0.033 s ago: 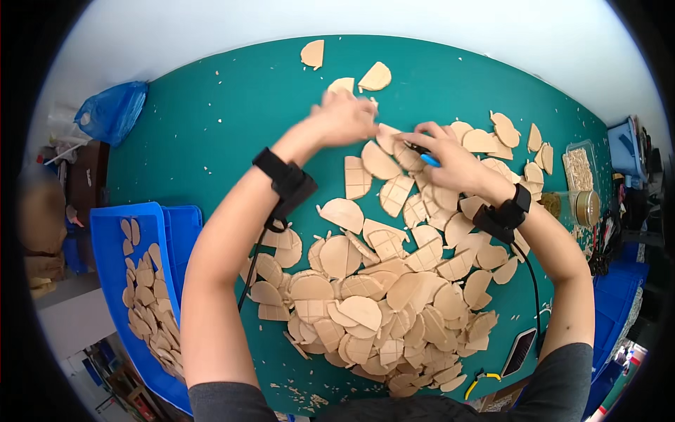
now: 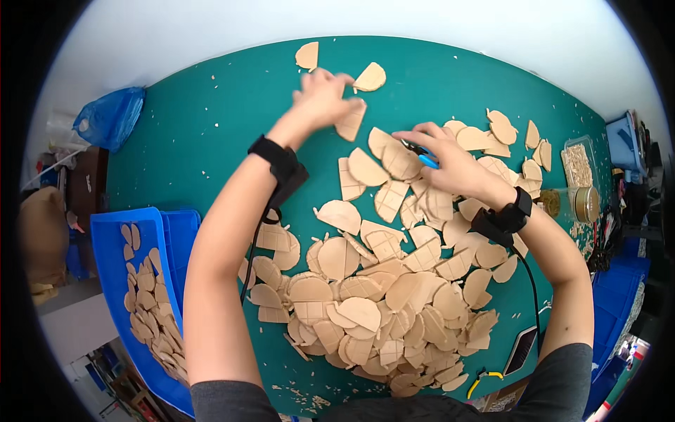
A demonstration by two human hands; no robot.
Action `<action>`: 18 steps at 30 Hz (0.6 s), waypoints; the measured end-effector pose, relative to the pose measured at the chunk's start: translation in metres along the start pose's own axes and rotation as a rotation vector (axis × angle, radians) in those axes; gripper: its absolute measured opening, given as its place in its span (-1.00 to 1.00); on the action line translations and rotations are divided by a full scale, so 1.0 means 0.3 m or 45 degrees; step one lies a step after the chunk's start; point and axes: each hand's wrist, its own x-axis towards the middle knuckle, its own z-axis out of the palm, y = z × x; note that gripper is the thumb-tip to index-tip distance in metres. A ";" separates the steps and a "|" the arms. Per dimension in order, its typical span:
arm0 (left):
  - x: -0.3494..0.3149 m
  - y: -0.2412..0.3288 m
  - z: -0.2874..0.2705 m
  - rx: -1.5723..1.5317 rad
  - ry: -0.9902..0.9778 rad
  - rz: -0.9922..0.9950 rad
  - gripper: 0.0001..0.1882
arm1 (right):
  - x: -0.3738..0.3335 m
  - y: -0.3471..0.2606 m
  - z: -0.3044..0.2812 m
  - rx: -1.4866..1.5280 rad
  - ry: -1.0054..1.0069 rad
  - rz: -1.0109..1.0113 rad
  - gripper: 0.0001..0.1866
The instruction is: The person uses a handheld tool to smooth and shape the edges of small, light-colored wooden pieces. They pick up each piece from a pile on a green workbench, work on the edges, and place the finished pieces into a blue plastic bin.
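My left hand (image 2: 322, 98), somewhat blurred, is over the far part of the green table with its fingers apart. Just below its thumb lies a tan, wood-like half-round piece (image 2: 350, 122) with scored lines; whether the thumb touches it I cannot tell. Another half-round piece (image 2: 370, 77) is close to the fingertips on the right, and one more (image 2: 307, 55) lies beyond the hand. My right hand (image 2: 450, 158) is closed around a small pliers-like tool (image 2: 427, 160) with blue and black handles. Beneath it are rounded tan pieces (image 2: 401, 163), some partly covered by the fingers.
A large heap of similar pieces (image 2: 365, 313) spreads nearest me. To the left, a blue bin (image 2: 98, 246) holds more. Along the right stand a clear tray of shavings (image 2: 578, 165) and a lidded jar (image 2: 586, 204). Yellow-handled pliers (image 2: 484, 380) and a phone-like device (image 2: 521, 350) lie near.
My left hand has moved away from me and slightly left. A scored piece now shows below its thumb. The right hand stays almost in place with the tool.
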 end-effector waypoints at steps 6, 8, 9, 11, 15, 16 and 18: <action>0.269 -0.238 -0.027 0.045 0.255 -0.441 -0.20 | -0.132 0.445 -0.287 -0.330 0.788 0.671 -0.40; 0.290 -0.203 0.001 0.037 0.283 -0.343 -0.21 | -0.216 0.599 -0.322 -0.477 0.821 1.016 -0.38; 0.289 -0.177 0.015 0.045 0.289 -0.307 -0.21 | -0.232 0.631 -0.317 -0.499 0.803 1.157 -0.37; 0.276 -0.125 0.051 0.041 0.281 -0.180 -0.22 | -0.238 0.638 -0.284 -0.436 0.682 1.255 -0.37; 0.192 0.065 0.149 -0.066 0.255 0.193 -0.24 | -0.210 0.599 -0.196 -0.286 0.589 0.945 -0.39; 0.162 0.122 0.161 -0.051 0.193 0.222 -0.27 | -0.182 0.556 -0.165 -0.326 0.555 0.879 -0.39; 0.092 0.213 0.189 -0.040 0.101 0.301 -0.30 | -0.127 0.432 -0.121 -0.209 0.524 0.781 -0.41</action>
